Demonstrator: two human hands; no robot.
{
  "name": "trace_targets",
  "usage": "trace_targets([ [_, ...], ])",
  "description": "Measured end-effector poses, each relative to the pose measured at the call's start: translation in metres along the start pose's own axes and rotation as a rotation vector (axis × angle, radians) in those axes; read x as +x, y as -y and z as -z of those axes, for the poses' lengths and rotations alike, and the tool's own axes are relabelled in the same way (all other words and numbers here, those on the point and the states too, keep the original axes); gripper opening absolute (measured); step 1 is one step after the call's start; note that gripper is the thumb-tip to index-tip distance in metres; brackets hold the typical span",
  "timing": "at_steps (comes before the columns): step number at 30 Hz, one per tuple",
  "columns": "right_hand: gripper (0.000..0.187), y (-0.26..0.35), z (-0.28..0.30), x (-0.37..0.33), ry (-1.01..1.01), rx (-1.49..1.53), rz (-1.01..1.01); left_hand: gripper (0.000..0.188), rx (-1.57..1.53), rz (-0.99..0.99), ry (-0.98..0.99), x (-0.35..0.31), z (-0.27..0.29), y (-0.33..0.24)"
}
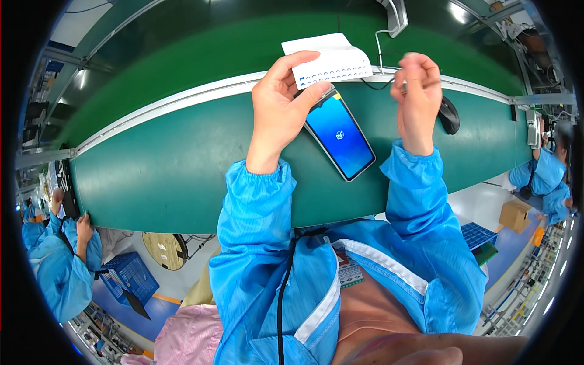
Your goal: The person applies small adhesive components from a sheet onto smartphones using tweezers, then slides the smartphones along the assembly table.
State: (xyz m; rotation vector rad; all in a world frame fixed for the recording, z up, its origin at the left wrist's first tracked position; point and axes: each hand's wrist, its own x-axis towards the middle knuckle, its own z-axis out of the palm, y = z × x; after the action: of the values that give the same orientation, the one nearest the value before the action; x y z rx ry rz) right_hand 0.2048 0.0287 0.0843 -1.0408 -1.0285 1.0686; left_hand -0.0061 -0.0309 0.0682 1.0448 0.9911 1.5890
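My left hand (280,100) grips a white sticker sheet (331,64) between thumb and fingers; rows of small blue-marked stickers run along its near edge. Just below the sheet is a smartphone (342,137) with a lit blue screen, tilted, a small yellow patch at its top. Its upper end meets my left thumb and palm; whether that hand also bears it or it rests on the bench, I cannot tell. To the right, my right hand (417,88) is raised with fingers curled together, blurred at the tips. Anything pinched there is too small to make out.
A green bench (182,164) spans the view, with a white rail (158,111) along its far side. Beside my right hand lies a black mouse (449,115). A white stand with a cable (396,18) is at the back. Co-workers in blue sit at both ends.
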Motion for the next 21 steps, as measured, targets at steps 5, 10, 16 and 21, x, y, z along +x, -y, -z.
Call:
trace_targets([
  [5,0.027,-0.002,0.019,0.007,0.130,0.111,-0.257,0.047,0.008,-0.015,-0.020,0.001,0.002,0.008],
  [10,0.045,0.002,0.019,0.006,0.183,0.584,-0.390,0.044,0.016,-0.130,-0.071,0.003,0.003,0.012],
  [16,0.037,0.007,0.008,-0.010,0.355,0.395,-0.409,0.040,0.042,-0.090,-0.214,0.001,-0.007,0.000],
  [21,0.018,0.015,-0.009,-0.031,0.427,0.057,-0.282,0.041,-0.007,-0.041,-0.117,-0.008,-0.020,-0.003],
])
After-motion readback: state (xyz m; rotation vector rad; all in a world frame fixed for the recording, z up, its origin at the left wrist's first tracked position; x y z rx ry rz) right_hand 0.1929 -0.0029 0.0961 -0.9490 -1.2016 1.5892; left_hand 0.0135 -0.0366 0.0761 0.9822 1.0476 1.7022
